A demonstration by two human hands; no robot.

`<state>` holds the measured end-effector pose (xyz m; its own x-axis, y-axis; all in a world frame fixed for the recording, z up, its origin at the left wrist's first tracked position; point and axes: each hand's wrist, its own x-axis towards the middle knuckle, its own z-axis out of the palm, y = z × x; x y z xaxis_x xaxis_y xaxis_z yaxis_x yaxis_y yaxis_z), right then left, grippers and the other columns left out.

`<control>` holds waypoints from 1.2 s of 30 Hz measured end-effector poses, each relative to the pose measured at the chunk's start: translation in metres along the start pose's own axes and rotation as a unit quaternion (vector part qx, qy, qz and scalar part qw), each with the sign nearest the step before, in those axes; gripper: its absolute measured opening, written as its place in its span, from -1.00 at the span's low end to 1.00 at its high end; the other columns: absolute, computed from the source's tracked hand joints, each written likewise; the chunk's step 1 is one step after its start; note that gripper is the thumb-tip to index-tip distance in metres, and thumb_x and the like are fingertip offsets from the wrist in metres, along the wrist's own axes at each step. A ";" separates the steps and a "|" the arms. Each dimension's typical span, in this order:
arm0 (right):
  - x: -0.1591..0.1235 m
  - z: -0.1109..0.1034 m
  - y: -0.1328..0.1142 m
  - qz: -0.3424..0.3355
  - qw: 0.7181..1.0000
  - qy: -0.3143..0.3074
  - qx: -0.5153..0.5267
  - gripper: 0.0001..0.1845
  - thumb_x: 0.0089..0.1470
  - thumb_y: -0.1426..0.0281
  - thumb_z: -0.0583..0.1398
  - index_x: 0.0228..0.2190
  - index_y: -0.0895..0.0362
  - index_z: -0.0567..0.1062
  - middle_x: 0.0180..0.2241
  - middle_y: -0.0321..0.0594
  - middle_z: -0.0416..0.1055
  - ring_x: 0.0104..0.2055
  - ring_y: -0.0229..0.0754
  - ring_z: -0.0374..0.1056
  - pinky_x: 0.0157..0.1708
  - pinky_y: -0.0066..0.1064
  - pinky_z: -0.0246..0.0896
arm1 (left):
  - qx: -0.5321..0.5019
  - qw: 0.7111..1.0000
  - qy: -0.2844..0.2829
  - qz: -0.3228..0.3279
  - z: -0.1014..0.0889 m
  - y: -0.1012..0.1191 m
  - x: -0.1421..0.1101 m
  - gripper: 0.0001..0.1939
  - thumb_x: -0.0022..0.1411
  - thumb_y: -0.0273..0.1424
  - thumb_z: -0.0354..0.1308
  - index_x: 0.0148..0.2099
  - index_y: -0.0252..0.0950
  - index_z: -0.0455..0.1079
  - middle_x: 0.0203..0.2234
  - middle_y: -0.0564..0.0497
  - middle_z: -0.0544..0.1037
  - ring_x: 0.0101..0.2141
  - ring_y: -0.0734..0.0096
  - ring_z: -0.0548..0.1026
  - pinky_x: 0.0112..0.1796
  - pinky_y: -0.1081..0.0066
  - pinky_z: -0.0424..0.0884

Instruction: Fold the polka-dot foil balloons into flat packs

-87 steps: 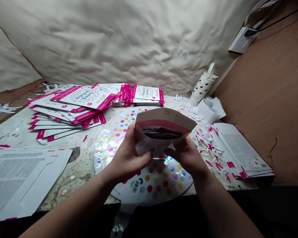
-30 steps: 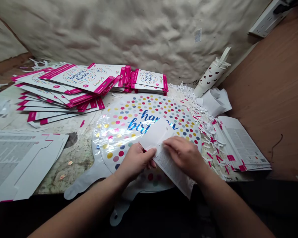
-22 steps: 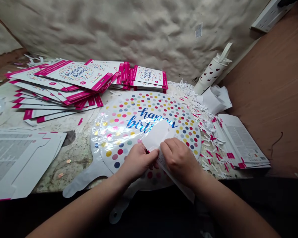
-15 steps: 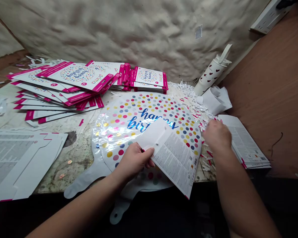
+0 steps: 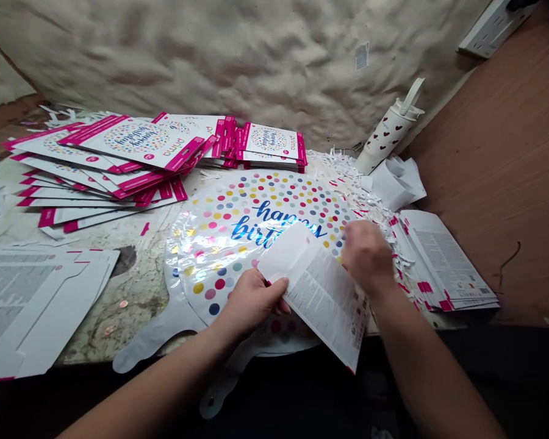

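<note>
A round foil balloon [image 5: 238, 225] with coloured dots and blue "happy birthday" lettering lies flat on the table. On its near edge rests a white printed card pack [image 5: 322, 292], face down with small text showing. My left hand [image 5: 251, 302] pinches the pack's left edge by the flap. My right hand [image 5: 368, 256] hovers over the pack's upper right corner; it is blurred by motion and its fingers are unclear.
Fanned stacks of pink-and-white packs [image 5: 119, 152] fill the back left. Flat white card blanks [image 5: 32, 299] lie at the left, more printed sheets [image 5: 443, 262] at the right. Paper scraps [image 5: 348, 177] and a heart-patterned bottle [image 5: 387, 134] sit at the back right, by a brown board wall.
The pack went from held up open to lying face down on the balloon. My right hand swung out to the sheets at the right and has come back over the pack.
</note>
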<state>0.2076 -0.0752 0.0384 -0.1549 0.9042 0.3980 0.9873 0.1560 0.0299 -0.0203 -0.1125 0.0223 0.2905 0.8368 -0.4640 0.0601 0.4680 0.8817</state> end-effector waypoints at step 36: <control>-0.016 0.014 -0.066 -0.093 0.943 -0.244 0.206 -0.84 -0.01 0.36 0.21 -0.31 0.12 0.43 -0.27 -0.15 0.41 -0.23 -0.11 0.34 -0.29 -0.28 0.28 | 0.612 0.761 0.095 0.194 -0.047 -0.007 0.001 -0.84 0.20 -0.32 0.01 -0.25 -0.31 0.29 -0.37 -0.08 0.41 -0.31 0.18 0.38 -0.33 0.29 0.30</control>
<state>0.1446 -0.0949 0.0173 -0.4202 0.9060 -0.0512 0.8602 0.3798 -0.3403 -0.0656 -0.1011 0.0118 0.3777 0.9246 -0.0495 0.8826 -0.3434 0.3211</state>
